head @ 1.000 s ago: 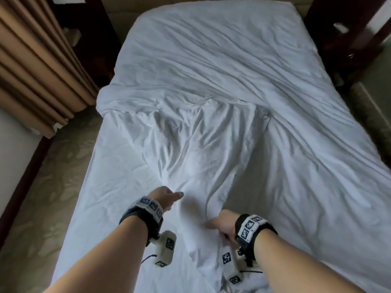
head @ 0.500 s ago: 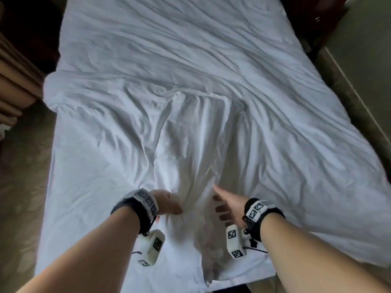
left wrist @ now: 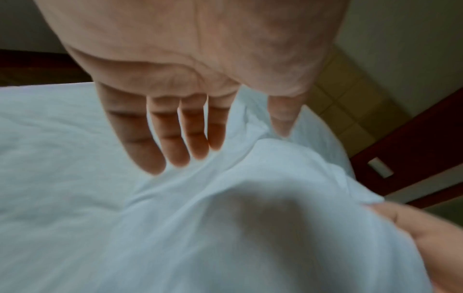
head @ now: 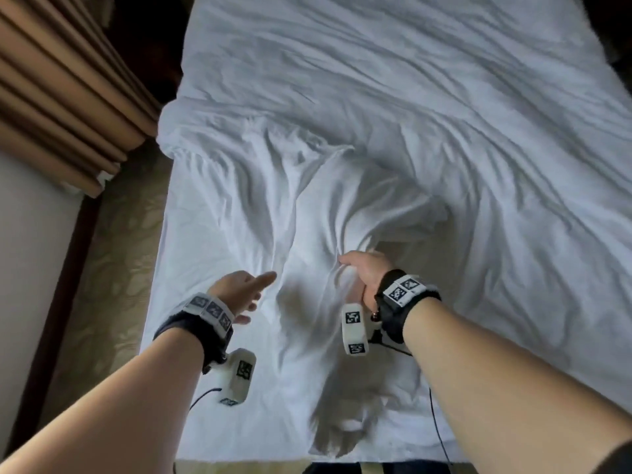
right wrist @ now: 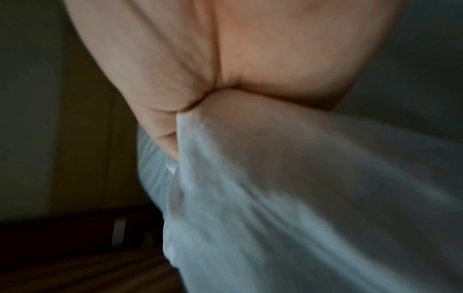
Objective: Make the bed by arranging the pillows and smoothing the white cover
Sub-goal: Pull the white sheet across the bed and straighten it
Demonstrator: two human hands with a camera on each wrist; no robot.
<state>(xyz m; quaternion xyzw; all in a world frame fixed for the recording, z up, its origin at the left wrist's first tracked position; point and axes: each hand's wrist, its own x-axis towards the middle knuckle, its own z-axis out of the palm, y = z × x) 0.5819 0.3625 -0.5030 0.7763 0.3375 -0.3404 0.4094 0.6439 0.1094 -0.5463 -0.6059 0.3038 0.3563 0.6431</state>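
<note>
The white cover lies wrinkled over the whole bed, with a bunched fold near the foot. My right hand grips that fold and lifts it off the mattress; in the right wrist view the cloth runs out of the curled fingers. To its left, my left hand hovers over the sheet with fingers straight and spread, holding nothing. The left wrist view shows those straight fingers above the cover, with my right hand at the edge. No pillows are in view.
Brown curtains hang at the left beside the bed. A strip of patterned carpet runs along the bed's left side. Dark wooden furniture stands past the bed's right side.
My right hand, open half a second ago, has closed on the bunched fold and raised it. My left hand has let go of the cloth and opened. The head view has swung back toward the curtains.
</note>
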